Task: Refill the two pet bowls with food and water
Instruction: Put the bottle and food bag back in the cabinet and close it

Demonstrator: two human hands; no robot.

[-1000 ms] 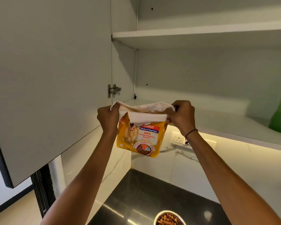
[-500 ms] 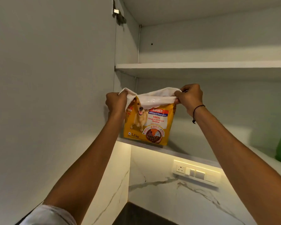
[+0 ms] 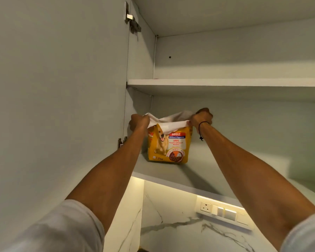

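Your two bare forearms enter from the lower corners. Each upper arm carries a short, pale grey sleeve: the left sleeve (image 3: 65, 228) ends above the elbow, as does the right sleeve (image 3: 305, 235). A thin black cord bracelet (image 3: 201, 129) circles your right wrist, its knotted end hanging loose.

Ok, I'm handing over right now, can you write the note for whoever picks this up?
Left hand: shut on the left corner of the dog food bag's folded-over top.
Right hand: shut on the right corner of the same top.
Bag: upright on the lower cabinet shelf, near the left wall, cabinet door open.
Bowls: neither is in view from here, so their fill state cannot be confirmed.
Done: bag is stowed on the shelf.
Left: let go of the bag, close the door, then check both bowls, water in particular.
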